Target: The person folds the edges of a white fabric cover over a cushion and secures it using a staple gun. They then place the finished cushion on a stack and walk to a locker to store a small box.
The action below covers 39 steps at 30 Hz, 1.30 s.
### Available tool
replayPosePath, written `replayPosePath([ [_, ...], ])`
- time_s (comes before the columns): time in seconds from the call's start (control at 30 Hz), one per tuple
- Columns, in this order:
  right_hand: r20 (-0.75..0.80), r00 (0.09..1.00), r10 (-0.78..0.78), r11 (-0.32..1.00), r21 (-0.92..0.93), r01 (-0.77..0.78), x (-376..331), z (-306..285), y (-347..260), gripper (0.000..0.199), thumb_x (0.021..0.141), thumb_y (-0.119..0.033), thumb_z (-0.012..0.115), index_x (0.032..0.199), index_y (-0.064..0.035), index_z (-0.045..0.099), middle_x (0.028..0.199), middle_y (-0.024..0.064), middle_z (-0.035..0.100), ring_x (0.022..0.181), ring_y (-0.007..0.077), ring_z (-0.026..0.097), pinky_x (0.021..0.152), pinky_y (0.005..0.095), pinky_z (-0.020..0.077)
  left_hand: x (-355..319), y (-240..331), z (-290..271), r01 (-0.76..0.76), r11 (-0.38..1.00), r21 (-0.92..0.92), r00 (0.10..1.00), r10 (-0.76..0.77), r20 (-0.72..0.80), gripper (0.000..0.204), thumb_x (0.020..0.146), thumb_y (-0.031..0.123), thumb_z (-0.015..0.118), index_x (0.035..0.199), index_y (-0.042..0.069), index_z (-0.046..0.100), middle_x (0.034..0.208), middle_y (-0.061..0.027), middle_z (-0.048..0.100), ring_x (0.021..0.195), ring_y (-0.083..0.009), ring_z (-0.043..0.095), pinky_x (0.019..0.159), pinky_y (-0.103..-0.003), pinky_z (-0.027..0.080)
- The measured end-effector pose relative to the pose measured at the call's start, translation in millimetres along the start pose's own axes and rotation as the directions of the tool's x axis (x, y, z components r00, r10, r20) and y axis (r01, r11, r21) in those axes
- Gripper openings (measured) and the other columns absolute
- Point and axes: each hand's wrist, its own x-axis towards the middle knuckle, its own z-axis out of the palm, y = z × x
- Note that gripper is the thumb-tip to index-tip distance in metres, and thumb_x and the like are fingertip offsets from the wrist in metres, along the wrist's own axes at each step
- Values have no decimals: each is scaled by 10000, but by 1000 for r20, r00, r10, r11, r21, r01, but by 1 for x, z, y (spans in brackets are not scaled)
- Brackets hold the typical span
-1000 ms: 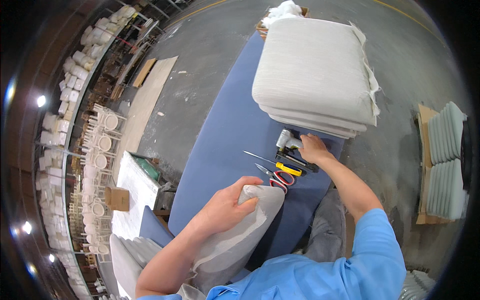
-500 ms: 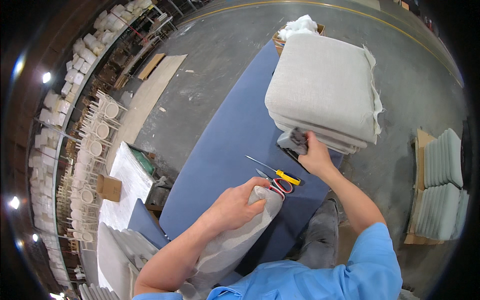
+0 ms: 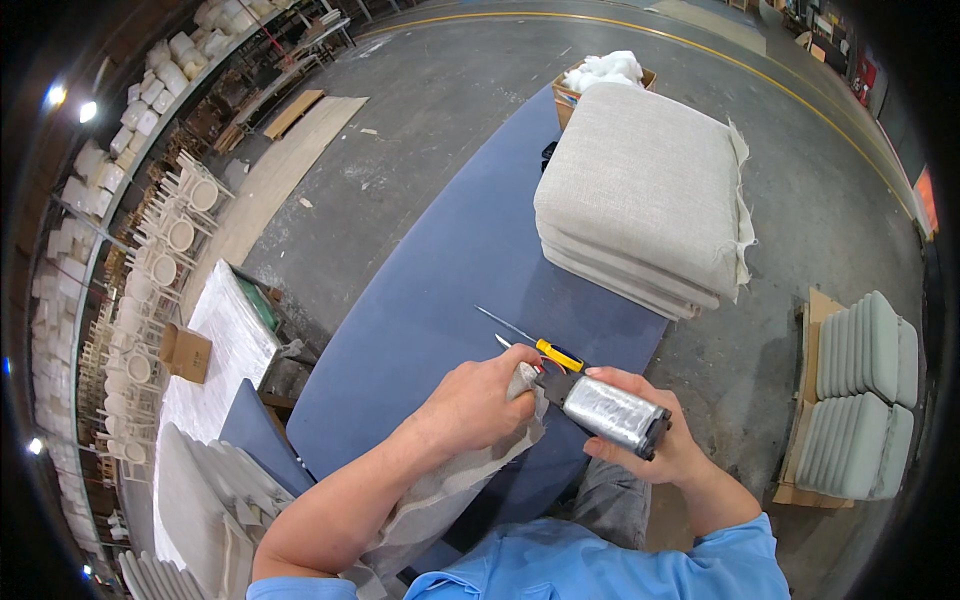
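My left hand [image 3: 485, 395] is closed on the edge of a light grey fabric-covered seat cushion [image 3: 455, 490], which stands tilted in front of me. In my right hand [image 3: 655, 430] is a staple gun [image 3: 615, 414] with a silver metal body. Its front end is right beside the cushion edge, close to my left fingers; whether they touch I cannot tell. Just beyond my hands a screwdriver [image 3: 558, 354] with a yellow and black handle lies on the blue tabletop [image 3: 430, 260]. Scissors [image 3: 503, 342] lie next to it, mostly hidden by my left hand.
A stack of fabric-covered cushions [image 3: 640, 180] stands at the table's far right, before a cardboard box of white stuffing [image 3: 605, 70]. More cushions stand on cardboard on the floor [image 3: 860, 400] at right and at lower left [image 3: 215, 480]. Chair frames [image 3: 165, 240] line the left.
My right hand has brought the staple gun from beside the cushion stack back toward me, up to the cushion edge. My left hand keeps its grip, and the view has shifted slightly.
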Motion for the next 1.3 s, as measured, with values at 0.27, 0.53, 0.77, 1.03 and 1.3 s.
replayPosePath([
  [0.27, 40, 995, -95, 990, -102, 99, 6, 6, -9, 759, 835, -90, 909, 1498, -1, 551, 1317, 181, 731, 1147, 271, 757, 987, 346, 576, -1, -1, 1, -2, 1000, -16, 1000, 2, -6, 529, 911, 188, 660, 1426, 125, 555, 944, -274, 732, 913, -464, 729, 852, -533, 558],
  [0.53, 63, 996, -68, 987, -143, 76, 5, 11, -18, 767, 838, -85, 894, 1516, -30, 539, 1282, 180, 742, 1124, 277, 767, 960, 351, 589, -1, 1, 1, 18, 1000, 23, 1000, -18, 16, 561, 887, 131, 661, 1434, 126, 538, 997, -266, 738, 961, -447, 732, 894, -523, 560],
  [0.77, 28, 998, -50, 986, -157, 54, 2, 17, -23, 755, 845, -73, 885, 1513, -49, 535, 1265, 172, 737, 1096, 263, 768, 917, 337, 589, -1, 2, 2, 12, 999, 40, 1000, -13, 25, 553, 890, 130, 663, 1429, 120, 536, 1007, -261, 737, 974, -443, 733, 907, -525, 562],
  [1.03, 29, 994, 105, 986, -131, -101, 2, 19, -38, 680, 849, -3, 848, 1450, -21, 530, 1294, 146, 706, 1168, 243, 726, 1012, 342, 538, -3, 6, 6, -16, 999, 49, 1000, 17, -11, 504, 906, 158, 680, 1390, 112, 548, 1015, -270, 743, 1006, -477, 714, 913, -545, 556],
  [1.3, 32, 994, 106, 976, -194, -98, 2, 16, -43, 652, 841, -4, 728, 1452, -76, 512, 1249, 163, 713, 1042, 304, 762, 900, 334, 559, -5, 14, 9, -21, 999, 49, 1000, 21, 0, 472, 907, 148, 671, 1362, 98, 557, 1001, -284, 739, 1007, -492, 707, 915, -562, 543],
])
